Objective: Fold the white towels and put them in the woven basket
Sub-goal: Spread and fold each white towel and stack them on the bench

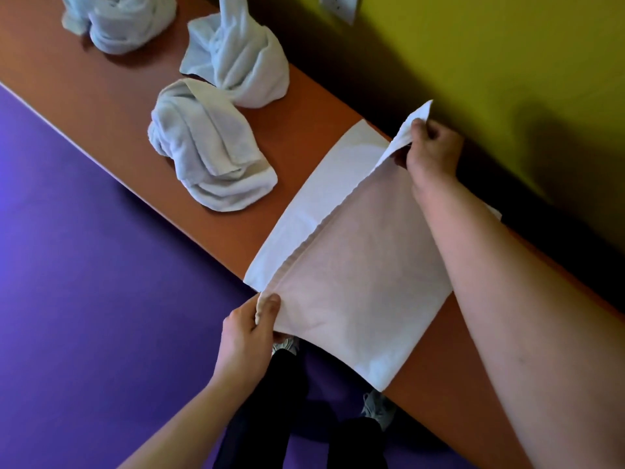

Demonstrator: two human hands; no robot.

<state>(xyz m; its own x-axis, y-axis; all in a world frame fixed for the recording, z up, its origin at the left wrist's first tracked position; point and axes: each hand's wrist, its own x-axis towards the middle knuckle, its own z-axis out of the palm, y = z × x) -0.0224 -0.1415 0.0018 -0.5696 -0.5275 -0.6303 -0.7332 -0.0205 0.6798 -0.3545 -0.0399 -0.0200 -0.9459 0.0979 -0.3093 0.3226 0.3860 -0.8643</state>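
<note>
A white towel [355, 265] lies across the narrow orange table [101, 89], its upper layer partly doubled over the lower one. My left hand [247, 330] pinches the near corner of the upper layer at the table's front edge. My right hand [431, 148] pinches the far corner and holds it lifted near the wall. Three crumpled white towels wait farther along the table: one [209, 147] close by, one [236, 59] behind it, one [118, 18] at the far end. No woven basket is in view.
A yellow-green wall [507, 62] with a socket plate [340, 6] runs along the table's far side. Purple floor [84, 265] lies on the near side. My dark trousers and shoes [378, 407] show below the table edge.
</note>
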